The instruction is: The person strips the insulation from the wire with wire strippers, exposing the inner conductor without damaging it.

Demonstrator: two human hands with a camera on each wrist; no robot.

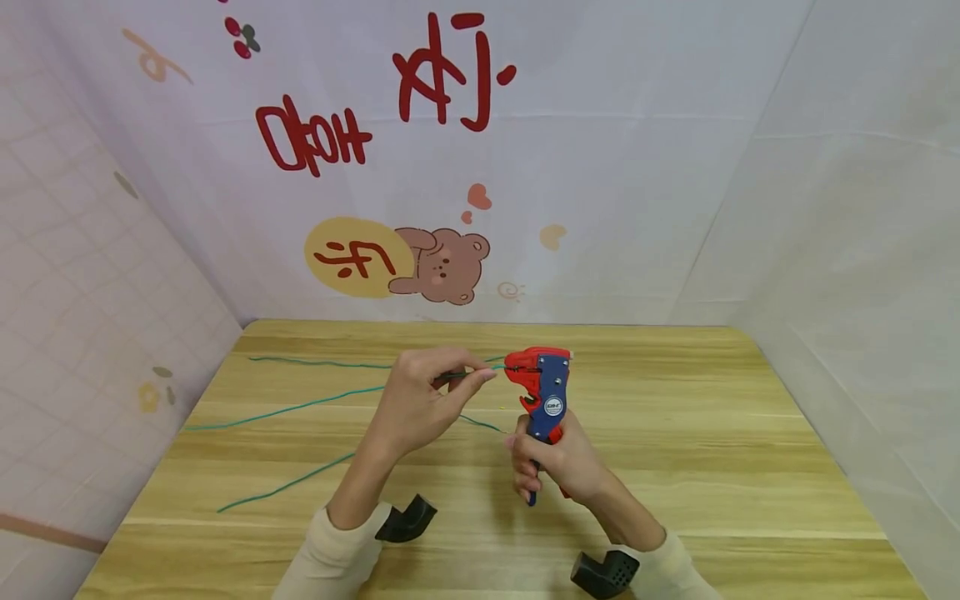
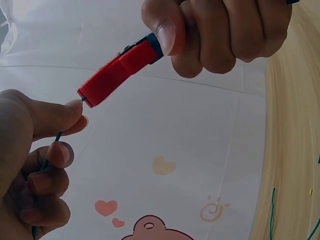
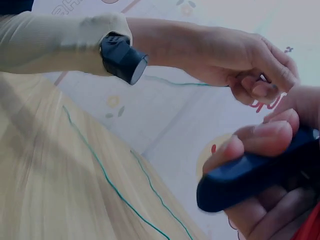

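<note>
My left hand (image 1: 422, 406) pinches a green wire (image 1: 285, 410) between thumb and forefinger close to its end. The wire runs back through the palm and trails off to the left. My right hand (image 1: 572, 460) grips the handles of a red and blue wire stripper (image 1: 553, 383), held upright above the table with its nose facing left. In the left wrist view the wire's tip meets the red nose (image 2: 112, 77) of the stripper, and its very end is hidden inside. Fingers wrap the dark blue handle (image 3: 240, 182) in the right wrist view.
Two more green wires lie on the wooden table (image 1: 675, 467), one farther back (image 1: 322, 362) and one nearer (image 1: 285, 485). Beyond the wires is a tiny yellow scrap (image 2: 310, 192). White printed cloth (image 1: 637, 208) hangs behind and at both sides.
</note>
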